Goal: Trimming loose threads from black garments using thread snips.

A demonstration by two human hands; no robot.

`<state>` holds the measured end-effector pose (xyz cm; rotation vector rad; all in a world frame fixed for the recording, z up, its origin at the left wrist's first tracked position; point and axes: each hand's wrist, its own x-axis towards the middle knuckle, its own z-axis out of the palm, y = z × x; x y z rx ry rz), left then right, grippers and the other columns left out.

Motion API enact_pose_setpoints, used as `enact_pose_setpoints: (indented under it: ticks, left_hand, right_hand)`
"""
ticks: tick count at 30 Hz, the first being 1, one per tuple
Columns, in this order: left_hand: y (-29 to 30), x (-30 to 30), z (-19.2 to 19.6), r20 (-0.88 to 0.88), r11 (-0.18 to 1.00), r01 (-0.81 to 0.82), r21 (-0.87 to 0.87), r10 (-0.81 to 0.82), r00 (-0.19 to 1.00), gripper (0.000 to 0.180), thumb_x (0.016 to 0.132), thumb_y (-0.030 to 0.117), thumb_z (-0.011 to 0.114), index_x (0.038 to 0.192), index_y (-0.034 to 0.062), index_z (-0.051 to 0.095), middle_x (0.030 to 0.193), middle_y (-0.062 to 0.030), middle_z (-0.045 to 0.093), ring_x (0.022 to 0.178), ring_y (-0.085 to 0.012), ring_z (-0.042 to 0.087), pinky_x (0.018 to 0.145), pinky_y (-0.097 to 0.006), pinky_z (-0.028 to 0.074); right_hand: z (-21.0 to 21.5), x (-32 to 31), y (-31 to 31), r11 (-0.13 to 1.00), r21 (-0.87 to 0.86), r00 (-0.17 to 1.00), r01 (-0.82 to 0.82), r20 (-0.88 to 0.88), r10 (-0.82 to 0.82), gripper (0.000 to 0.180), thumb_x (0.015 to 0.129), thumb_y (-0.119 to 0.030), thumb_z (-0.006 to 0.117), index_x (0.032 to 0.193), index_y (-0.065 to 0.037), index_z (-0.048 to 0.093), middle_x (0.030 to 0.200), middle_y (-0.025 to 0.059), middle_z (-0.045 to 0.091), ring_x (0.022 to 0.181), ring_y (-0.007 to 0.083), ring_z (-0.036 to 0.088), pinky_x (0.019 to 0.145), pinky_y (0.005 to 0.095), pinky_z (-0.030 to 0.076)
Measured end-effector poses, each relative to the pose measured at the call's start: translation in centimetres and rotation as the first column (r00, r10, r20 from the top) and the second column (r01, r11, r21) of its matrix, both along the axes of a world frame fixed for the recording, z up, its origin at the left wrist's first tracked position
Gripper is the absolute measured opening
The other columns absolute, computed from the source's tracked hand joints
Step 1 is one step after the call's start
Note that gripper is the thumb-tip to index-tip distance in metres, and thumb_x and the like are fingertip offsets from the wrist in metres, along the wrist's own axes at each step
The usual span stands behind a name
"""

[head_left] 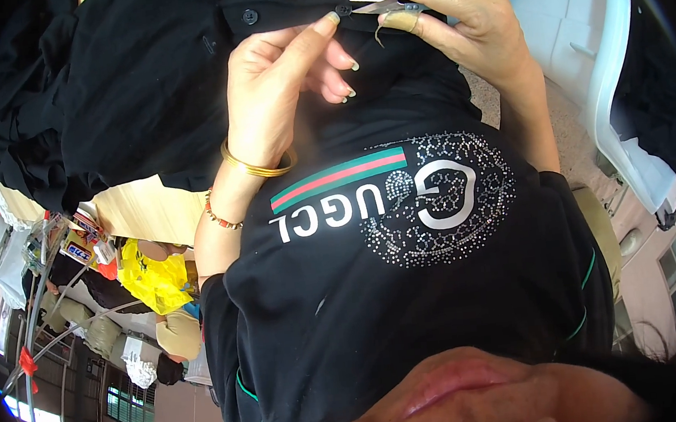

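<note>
A black garment (142,83) lies spread in front of me, with dark round buttons on it. One button (249,16) sits apart, to the left of my hands. The thumb of my left hand (278,79) presses at the edge of another button (344,9), pinching the cloth there; its other fingers are curled loosely. My right hand (466,23) grips small thread snips (388,6), their pointed blades parted and the tips beside that button. Tan wrapping covers part of my right thumb, and a short thread-like strand hangs below it.
To the right stands a pale blue plastic bin (620,82), with dark cloth (658,102) beyond it. On the left are a light wooden board (141,216), a yellow plastic bag (155,279) and thin metal poles (37,310).
</note>
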<state>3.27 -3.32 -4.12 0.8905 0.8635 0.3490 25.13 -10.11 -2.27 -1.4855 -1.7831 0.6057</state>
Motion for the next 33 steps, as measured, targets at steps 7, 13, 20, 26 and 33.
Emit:
enact_pose_setpoints:
  ticks: [7, 13, 20, 26, 33]
  left_hand:
    - [-0.3, -0.1, -0.1, 0.058, 1.0, -0.01, 0.0, 0.01, 0.998, 0.029, 0.1, 0.021, 0.06, 0.083, 0.0003, 0.071, 0.07, -0.0051, 0.066, 0.054, -0.0113, 0.062, 0.055, -0.024, 0.052]
    - [-0.3, -0.3, -0.2, 0.102, 1.0, -0.017, -0.014, 0.018, 0.995, 0.022, 0.098, 0.018, 0.063, 0.086, 0.0013, 0.072, 0.074, -0.0072, 0.071, 0.058, -0.0112, 0.066, 0.056, -0.022, 0.053]
    - [-0.7, -0.3, 0.3, 0.079, 1.0, -0.027, 0.012, 0.026, 0.997, 0.019, 0.098, 0.014, 0.063, 0.091, -0.0004, 0.072, 0.075, -0.0081, 0.071, 0.059, -0.0121, 0.066, 0.058, -0.022, 0.053]
    - [-0.9, -0.3, 0.6, 0.072, 0.998, -0.054, 0.032, 0.051, 0.996, 0.019, 0.098, 0.015, 0.063, 0.094, -0.001, 0.071, 0.073, -0.0083, 0.068, 0.058, -0.0137, 0.065, 0.056, -0.025, 0.053]
    - [-0.9, -0.5, 0.7, 0.098, 0.998, -0.056, 0.039, 0.052, 0.994, 0.017, 0.098, 0.014, 0.063, 0.096, -0.0009, 0.07, 0.073, -0.0088, 0.068, 0.058, -0.0146, 0.065, 0.056, -0.025, 0.054]
  right_hand:
    - [0.4, -0.2, -0.2, 1.0, 0.015, 0.998, -0.012, 0.06, 0.011, 0.035, 0.078, -0.01, 0.079, 0.111, -0.005, 0.074, 0.083, 0.0056, 0.057, 0.074, 0.0199, 0.056, 0.065, 0.0302, 0.044]
    - [0.6, -0.4, -0.2, 0.998, 0.063, 0.994, -0.005, 0.111, -0.002, 0.035, 0.076, -0.01, 0.08, 0.11, -0.005, 0.074, 0.083, 0.0052, 0.057, 0.073, 0.0197, 0.056, 0.064, 0.03, 0.045]
    - [1.3, -0.5, -0.5, 0.995, 0.101, 0.992, -0.005, 0.126, -0.008, 0.037, 0.073, -0.012, 0.081, 0.109, -0.007, 0.075, 0.082, 0.005, 0.057, 0.07, 0.0194, 0.056, 0.061, 0.0304, 0.045]
    - [1.4, -0.6, -0.4, 0.995, 0.102, 0.99, 0.0, 0.138, -0.015, 0.036, 0.074, -0.012, 0.081, 0.109, -0.008, 0.075, 0.082, 0.0044, 0.057, 0.07, 0.0189, 0.056, 0.061, 0.0298, 0.045]
    - [2.0, -0.6, -0.4, 0.991, 0.13, 0.979, -0.022, 0.204, -0.005, 0.036, 0.074, -0.013, 0.081, 0.109, -0.009, 0.076, 0.081, 0.0029, 0.057, 0.069, 0.0172, 0.055, 0.059, 0.0288, 0.043]
